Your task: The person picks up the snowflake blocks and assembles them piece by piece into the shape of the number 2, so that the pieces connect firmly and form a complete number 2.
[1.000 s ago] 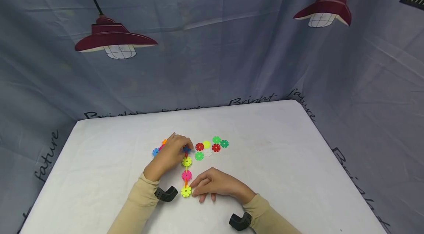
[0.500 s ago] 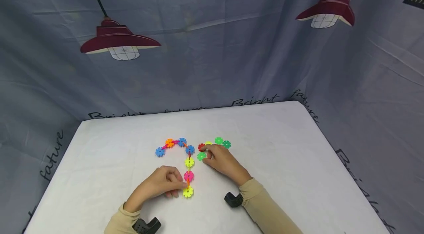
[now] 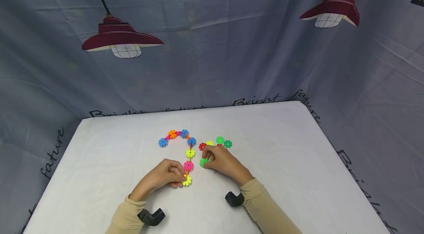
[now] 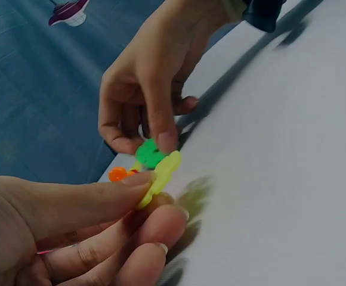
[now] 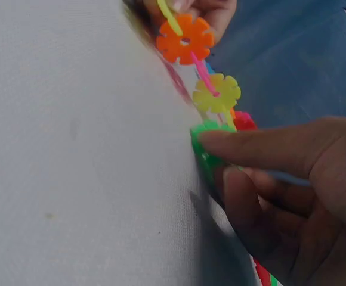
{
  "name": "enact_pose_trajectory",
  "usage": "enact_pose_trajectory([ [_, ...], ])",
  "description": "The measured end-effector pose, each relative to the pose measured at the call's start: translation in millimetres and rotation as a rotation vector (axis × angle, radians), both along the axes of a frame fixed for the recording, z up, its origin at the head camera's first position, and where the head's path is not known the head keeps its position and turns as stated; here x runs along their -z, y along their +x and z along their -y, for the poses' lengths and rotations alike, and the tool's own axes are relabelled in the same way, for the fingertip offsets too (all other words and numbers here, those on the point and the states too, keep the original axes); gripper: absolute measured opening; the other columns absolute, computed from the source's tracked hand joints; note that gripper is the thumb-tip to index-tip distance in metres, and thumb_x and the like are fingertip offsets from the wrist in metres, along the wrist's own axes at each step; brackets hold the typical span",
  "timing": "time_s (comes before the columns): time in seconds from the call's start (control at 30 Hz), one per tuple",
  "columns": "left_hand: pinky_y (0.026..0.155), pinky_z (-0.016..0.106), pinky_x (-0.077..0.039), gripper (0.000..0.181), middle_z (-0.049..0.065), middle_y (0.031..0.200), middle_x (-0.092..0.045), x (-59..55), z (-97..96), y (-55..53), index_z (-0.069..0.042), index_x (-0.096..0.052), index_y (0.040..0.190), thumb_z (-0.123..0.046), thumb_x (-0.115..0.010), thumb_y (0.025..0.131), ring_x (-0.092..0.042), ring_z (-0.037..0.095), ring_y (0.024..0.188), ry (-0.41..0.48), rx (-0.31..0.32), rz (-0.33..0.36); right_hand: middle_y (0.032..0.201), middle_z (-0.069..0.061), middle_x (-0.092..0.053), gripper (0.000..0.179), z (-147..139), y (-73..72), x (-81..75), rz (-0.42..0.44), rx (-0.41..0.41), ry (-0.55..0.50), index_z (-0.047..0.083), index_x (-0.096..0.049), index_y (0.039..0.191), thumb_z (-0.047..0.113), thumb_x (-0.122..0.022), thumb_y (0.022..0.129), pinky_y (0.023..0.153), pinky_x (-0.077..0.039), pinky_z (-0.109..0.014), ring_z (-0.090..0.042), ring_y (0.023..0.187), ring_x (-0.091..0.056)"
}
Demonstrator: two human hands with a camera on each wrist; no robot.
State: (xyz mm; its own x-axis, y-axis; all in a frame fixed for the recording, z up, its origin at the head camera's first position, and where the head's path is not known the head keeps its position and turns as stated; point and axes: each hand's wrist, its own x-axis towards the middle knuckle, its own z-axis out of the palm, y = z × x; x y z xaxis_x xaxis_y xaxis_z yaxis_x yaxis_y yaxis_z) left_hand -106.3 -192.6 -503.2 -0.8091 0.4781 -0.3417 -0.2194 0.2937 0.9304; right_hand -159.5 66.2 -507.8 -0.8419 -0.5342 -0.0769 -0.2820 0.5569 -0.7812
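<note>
My left hand (image 3: pixel 162 176) pinches the yellow notched disc (image 3: pixel 187 181) at the near end of a chain of interlocked plastic snowflake discs. In the left wrist view this yellow disc (image 4: pixel 166 174) stands on edge between thumb and fingers. The chain runs away past a pink disc (image 3: pixel 188 166) and a yellow one (image 3: pixel 190 152), then bends left through several blue and orange discs. To the right, my right hand (image 3: pixel 226 162) pinches a loose green disc (image 3: pixel 203 162) between thumb and finger. The right wrist view shows the green disc (image 5: pixel 204 128) partly covered by the fingers.
Behind the right hand lie loose discs: a red one (image 3: pixel 202 146), a yellow one (image 3: pixel 210 143) and two green ones, the farther (image 3: pixel 220 139) at the back. Some are partly hidden by the hand. A white tabletop (image 3: pixel 281 160) meets a grey-blue curtain (image 3: pixel 212 61).
The left hand went from the chain's far part to its near yellow disc, and the chain shifted away slightly. The right hand left that end, reached the loose discs and drew a green one nearer.
</note>
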Motion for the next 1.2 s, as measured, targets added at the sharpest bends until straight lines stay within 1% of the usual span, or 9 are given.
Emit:
enact_pose_trajectory([
  [0.1,0.06,0.023,-0.06,0.02,0.008,0.078,-0.073,-0.2,2.1,-4.8,0.008,-0.069,0.1,-0.009,-0.077,0.092,-0.07,0.013,0.067,-0.012,-0.026,-0.015,0.075,0.001,-0.066,0.016,0,1.4,0.4,0.093,-0.057,-0.085,0.01,-0.068,0.093,0.007,-0.082,0.087,0.05,-0.053,-0.024,-0.008,0.057,-0.059],
  [0.17,0.062,0.024,-0.06,0.021,0.006,0.079,-0.071,0.4,2.7,-6.3,0.008,-0.069,0.102,-0.01,-0.076,0.093,-0.07,0.013,0.069,-0.016,-0.042,-0.006,0.078,0.003,-0.068,0.013,2,2.6,1.1,0.127,-0.08,-0.115,0.011,-0.07,0.093,0.008,-0.082,0.088,0.051,-0.056,-0.025,-0.008,0.062,-0.063],
  [0.27,0.064,0.024,-0.061,0.022,0.003,0.08,-0.069,2.5,3.1,-7.4,0.008,-0.069,0.103,-0.01,-0.077,0.092,-0.069,0.012,0.07,-0.016,-0.061,0.01,0.081,0.004,-0.072,0.01,5,4.4,2.8,0.154,-0.1,-0.141,0.013,-0.074,0.094,0.01,-0.081,0.089,0.054,-0.059,-0.027,-0.01,0.067,-0.067],
  [0.37,0.065,0.023,-0.061,0.022,0.002,0.08,-0.07,5.2,3.3,-8.3,0.009,-0.07,0.103,-0.009,-0.076,0.092,-0.069,0.011,0.069,-0.001,-0.07,0.011,0.082,0.004,-0.074,0.009,9,6.1,4.5,0.145,-0.109,-0.144,0.015,-0.077,0.095,0.012,-0.082,0.088,0.054,-0.059,-0.027,-0.01,0.067,-0.068],
  [0.6,0.067,0.024,-0.062,0.023,0.005,0.082,-0.075,9.7,3.9,-9.4,0.011,-0.072,0.103,-0.008,-0.077,0.091,-0.072,0.01,0.071,0.034,-0.085,0.004,0.082,0.007,-0.075,0.008,14,10.3,3.6,0.022,-0.145,-0.089,0.016,-0.08,0.097,0.014,-0.082,0.089,0.055,-0.056,-0.022,-0.003,0.061,-0.063],
  [0.8,0.068,0.026,-0.063,0.022,0.011,0.085,-0.077,9.8,3.0,-8.8,0.013,-0.072,0.102,-0.005,-0.077,0.091,-0.074,0.011,0.073,0.05,-0.104,-0.027,0.087,0.008,-0.078,0.008,17,12.4,2.0,-0.126,-0.191,-0.042,0.016,-0.082,0.097,0.014,-0.082,0.089,0.07,-0.054,-0.015,0.005,0.074,-0.063],
  [0.9,0.067,0.026,-0.063,0.022,0.014,0.086,-0.078,10.9,3.1,-8.9,0.015,-0.072,0.102,-0.003,-0.077,0.09,-0.074,0.011,0.072,0.066,-0.114,-0.04,0.089,0.008,-0.079,0.007,19,13.1,2.9,-0.189,-0.201,-0.04,0.016,-0.082,0.096,0.014,-0.082,0.089,0.07,-0.054,-0.014,0.007,0.077,-0.064],
  [1.1,0.067,0.026,-0.063,0.023,0.02,0.089,-0.078,11.4,4.6,-8.8,0.018,-0.071,0.103,0.0,-0.076,0.09,-0.074,0.01,0.073,0.087,-0.116,-0.044,0.091,0.006,-0.08,0.007,21,14.3,5.7,-0.226,-0.232,-0.074,0.014,-0.082,0.096,0.013,-0.081,0.089,0.072,-0.054,-0.013,0.007,0.079,-0.065],
  [1.2,0.069,0.026,-0.063,0.024,0.017,0.089,-0.078,11.5,5.0,-9.3,0.018,-0.07,0.106,0.0,-0.075,0.09,-0.074,0.01,0.075,0.092,-0.113,-0.039,0.092,0.006,-0.08,0.007,21,14.1,7.3,-0.228,-0.227,-0.087,0.014,-0.082,0.096,0.013,-0.082,0.089,0.072,-0.055,-0.012,0.007,0.079,-0.065],
])
